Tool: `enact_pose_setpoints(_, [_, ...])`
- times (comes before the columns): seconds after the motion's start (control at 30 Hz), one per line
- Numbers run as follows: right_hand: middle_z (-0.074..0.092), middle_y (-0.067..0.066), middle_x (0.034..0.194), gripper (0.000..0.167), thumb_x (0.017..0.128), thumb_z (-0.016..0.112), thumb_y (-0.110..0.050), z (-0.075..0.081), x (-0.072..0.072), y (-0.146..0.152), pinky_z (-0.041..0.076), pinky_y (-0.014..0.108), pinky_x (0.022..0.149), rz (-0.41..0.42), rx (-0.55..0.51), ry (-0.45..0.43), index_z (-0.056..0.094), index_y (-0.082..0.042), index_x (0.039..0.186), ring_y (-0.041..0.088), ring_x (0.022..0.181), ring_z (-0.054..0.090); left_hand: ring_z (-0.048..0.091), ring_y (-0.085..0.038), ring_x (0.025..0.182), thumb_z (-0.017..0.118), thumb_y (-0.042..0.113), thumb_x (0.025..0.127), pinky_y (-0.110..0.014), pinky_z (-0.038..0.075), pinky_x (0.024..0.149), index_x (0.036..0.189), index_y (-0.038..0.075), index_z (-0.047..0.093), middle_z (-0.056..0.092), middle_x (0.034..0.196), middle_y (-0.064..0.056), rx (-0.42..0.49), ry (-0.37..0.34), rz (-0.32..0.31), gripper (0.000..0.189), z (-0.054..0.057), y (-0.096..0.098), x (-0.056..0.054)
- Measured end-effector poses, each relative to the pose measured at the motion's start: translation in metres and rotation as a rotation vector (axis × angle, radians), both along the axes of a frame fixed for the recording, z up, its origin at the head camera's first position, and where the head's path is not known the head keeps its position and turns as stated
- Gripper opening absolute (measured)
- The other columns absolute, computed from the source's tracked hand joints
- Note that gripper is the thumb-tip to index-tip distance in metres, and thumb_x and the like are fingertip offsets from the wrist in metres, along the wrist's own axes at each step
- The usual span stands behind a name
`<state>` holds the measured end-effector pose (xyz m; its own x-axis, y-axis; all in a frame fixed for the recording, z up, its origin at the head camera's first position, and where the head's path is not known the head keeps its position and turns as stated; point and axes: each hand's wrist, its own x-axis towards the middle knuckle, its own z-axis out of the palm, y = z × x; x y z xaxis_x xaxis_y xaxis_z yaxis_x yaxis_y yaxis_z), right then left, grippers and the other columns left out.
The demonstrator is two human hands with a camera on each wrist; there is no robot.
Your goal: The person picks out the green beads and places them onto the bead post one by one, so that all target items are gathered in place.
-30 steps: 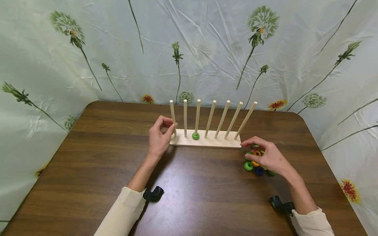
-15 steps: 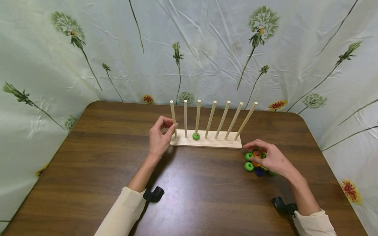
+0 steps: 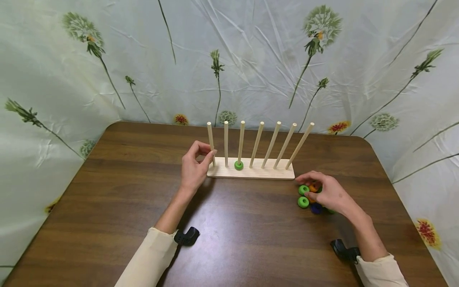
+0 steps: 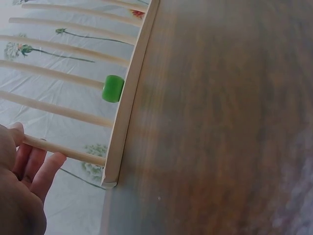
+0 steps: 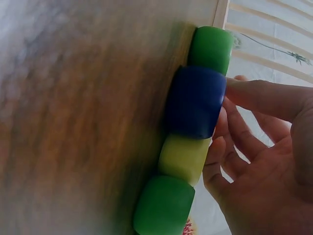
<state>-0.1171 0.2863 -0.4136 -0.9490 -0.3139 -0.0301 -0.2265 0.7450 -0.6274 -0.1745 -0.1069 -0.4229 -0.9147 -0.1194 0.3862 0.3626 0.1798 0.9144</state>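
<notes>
A pale wooden stand (image 3: 265, 173) with several upright pegs stands toward the table's back. My left hand (image 3: 193, 169) pinches its leftmost peg (image 3: 210, 137) between thumb and fingers. One green bead (image 3: 238, 166) sits at the foot of the third peg from the left. Over a cluster of beads to the right of the stand is my right hand (image 3: 331, 193), thumb and fingers bent and apart. Green (image 3: 302, 205), orange (image 3: 313, 189) and dark blue (image 3: 316, 209) beads show around it; a yellow bead (image 5: 183, 159) appears in the right wrist view. The hand hides part of the cluster.
The brown wooden table (image 3: 236, 235) has rounded back corners. Behind it hangs a pale curtain (image 3: 251, 71) printed with dandelions and other flowers. A black device is strapped to each wrist, below the hands.
My right hand has shifted slightly toward the near side over the beads, and its thumb and fingers have changed position a little. The left hand keeps its hold on the peg.
</notes>
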Motion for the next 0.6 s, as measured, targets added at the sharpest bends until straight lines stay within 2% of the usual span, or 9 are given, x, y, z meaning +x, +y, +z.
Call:
enact_pose_setpoints(0.43, [0.073,0.006,0.114,0.038,0.086,0.080,-0.002,0.0043,-0.0023,-0.0071,0.054,0.034,0.087,0.000,0.058,0.012,0.072,-0.013,0.122,0.021,0.102,0.064,0.065,-0.004,0.081,0.076,0.005,0.093,-0.013,0.056,0.062,0.100,-0.003,0.065,0.069,0.092,-0.019,-0.015,0.023,0.004,0.015,-0.0002,-0.0004,-0.0001])
enact_pose_setpoints(0.6, [0.074,0.004,0.110,0.037,0.090,0.080,-0.007,0.0044,-0.0031,-0.0085,0.053,0.031,0.081,-0.017,0.056,0.019,0.070,-0.012,0.125,0.020,0.099,0.065,0.065,-0.005,0.082,0.076,0.005,0.094,-0.014,0.057,0.063,0.101,-0.003,0.065,0.069,0.093,-0.019,-0.023,0.017,0.002,0.015,0.0000,-0.0006,-0.0001])
